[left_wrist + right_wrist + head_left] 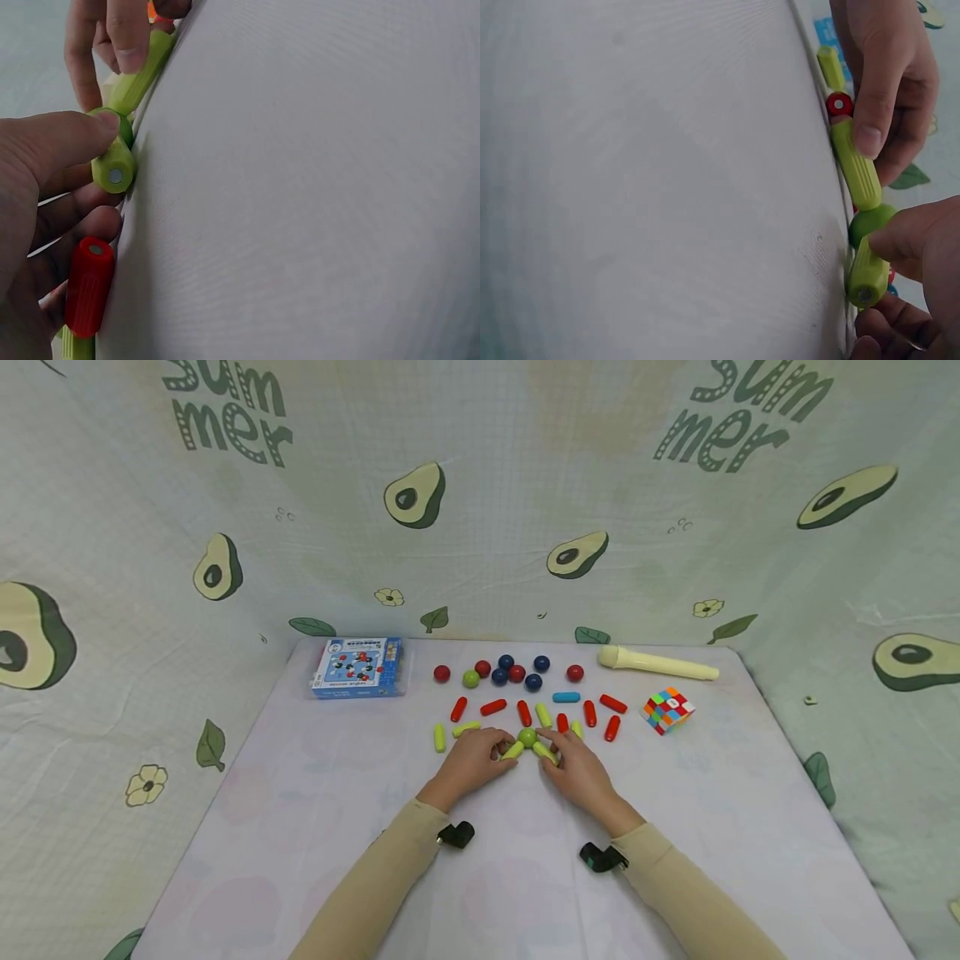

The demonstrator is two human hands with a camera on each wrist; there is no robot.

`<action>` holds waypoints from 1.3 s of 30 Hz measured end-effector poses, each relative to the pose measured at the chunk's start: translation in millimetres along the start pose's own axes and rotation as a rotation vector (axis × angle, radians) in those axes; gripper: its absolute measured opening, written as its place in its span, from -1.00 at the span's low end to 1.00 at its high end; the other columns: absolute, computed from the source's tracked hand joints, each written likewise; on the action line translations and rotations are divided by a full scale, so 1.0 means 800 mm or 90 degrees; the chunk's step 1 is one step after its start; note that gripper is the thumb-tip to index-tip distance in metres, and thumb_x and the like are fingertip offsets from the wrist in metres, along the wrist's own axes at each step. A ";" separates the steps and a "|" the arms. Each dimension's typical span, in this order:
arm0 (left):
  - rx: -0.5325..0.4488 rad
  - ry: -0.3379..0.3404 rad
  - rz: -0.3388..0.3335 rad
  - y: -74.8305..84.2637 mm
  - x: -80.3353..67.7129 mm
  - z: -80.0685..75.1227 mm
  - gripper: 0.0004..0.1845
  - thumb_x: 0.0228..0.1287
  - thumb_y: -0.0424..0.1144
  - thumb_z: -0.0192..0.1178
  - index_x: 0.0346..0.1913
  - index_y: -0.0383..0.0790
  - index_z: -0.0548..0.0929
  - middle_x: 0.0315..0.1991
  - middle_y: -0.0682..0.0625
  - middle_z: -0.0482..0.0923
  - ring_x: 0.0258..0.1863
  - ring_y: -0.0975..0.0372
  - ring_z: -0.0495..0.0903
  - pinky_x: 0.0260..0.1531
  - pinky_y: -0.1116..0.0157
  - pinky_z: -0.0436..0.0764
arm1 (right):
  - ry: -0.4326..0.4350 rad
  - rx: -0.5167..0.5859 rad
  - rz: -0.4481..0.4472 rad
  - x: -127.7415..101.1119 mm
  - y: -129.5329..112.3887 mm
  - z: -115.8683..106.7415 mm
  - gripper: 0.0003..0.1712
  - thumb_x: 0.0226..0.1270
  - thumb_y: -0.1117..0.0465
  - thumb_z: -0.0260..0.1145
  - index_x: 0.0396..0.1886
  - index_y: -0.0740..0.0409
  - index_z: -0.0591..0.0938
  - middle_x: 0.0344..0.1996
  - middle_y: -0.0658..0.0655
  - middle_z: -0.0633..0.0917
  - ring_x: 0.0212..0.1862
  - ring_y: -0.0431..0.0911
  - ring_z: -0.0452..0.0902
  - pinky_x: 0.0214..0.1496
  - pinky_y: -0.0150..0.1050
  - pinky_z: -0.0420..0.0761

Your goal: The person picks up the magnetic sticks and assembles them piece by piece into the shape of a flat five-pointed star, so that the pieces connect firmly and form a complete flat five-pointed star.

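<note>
Blue box (358, 667), cream stick (657, 663), perhaps a puzzle cube (667, 710).

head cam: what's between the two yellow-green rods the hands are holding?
A green ball sits between the left-hand rod and the right-hand rod, touching both. The head view shows it best; both wrist views confirm it.

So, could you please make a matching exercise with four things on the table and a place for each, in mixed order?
Things:
1. blue box
2. colour cube
3. cream stick
4. green ball

Places:
A. between the left hand and the right hand
B. far left of the table
C. far right, at the back edge
D. right side, just in front of the cream stick

Pairs: 1-B, 2-D, 3-C, 4-A
</note>
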State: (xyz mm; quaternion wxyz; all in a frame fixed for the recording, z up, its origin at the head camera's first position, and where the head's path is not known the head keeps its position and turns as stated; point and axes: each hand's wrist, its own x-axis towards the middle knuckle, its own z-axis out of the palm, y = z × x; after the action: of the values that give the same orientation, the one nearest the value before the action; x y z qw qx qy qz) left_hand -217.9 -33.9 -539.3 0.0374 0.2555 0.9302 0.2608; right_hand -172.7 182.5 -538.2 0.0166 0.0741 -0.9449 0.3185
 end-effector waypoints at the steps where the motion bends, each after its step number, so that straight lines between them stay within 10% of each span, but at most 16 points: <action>1: 0.000 0.001 0.001 0.000 0.000 0.000 -0.63 0.28 0.01 0.43 0.07 -0.05 0.72 -0.32 0.23 0.55 -0.35 0.34 0.46 -0.27 0.41 0.49 | 0.007 -0.004 -0.003 0.001 0.000 0.000 -0.44 0.37 0.19 0.40 0.36 0.01 0.56 -0.20 0.07 0.56 -0.33 -0.10 0.39 -0.33 -0.21 0.43; 14: -0.005 0.117 0.016 -0.010 0.000 -0.015 -0.74 0.38 -0.06 0.33 0.05 -0.04 0.74 -0.13 0.14 0.69 -0.18 0.29 0.58 -0.06 0.29 0.59 | 0.017 0.009 -0.031 0.017 -0.009 0.004 -0.52 0.41 0.18 0.39 0.30 -0.01 0.60 0.07 0.12 0.64 -0.01 -0.01 0.61 0.05 -0.01 0.65; 27: -0.142 0.264 -0.173 -0.075 0.020 -0.048 -0.53 0.44 -0.10 0.28 0.29 -0.20 0.51 0.07 -0.06 0.55 0.05 0.10 0.52 0.10 0.14 0.55 | 0.006 0.002 -0.020 0.027 -0.013 0.009 -0.57 0.40 0.21 0.40 0.24 -0.03 0.64 0.07 0.09 0.66 -0.03 -0.04 0.60 0.05 -0.04 0.64; 39: -0.132 0.251 -0.301 -0.113 0.047 -0.066 -0.46 0.49 -0.13 0.21 0.41 -0.24 0.39 0.14 -0.14 0.52 0.06 0.03 0.55 0.10 0.09 0.56 | 0.008 0.022 -0.007 0.028 -0.013 0.008 -0.58 0.39 0.24 0.41 0.22 0.00 0.65 0.05 0.07 0.67 -0.01 -0.04 0.60 0.07 -0.06 0.64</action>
State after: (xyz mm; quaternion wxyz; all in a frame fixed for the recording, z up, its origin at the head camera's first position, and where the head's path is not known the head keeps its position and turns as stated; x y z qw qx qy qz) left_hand -302.3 -106.6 -536.9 -0.0579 -0.0282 0.9215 0.3830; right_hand -193.4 167.2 -534.9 0.0234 0.0775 -0.9388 0.3348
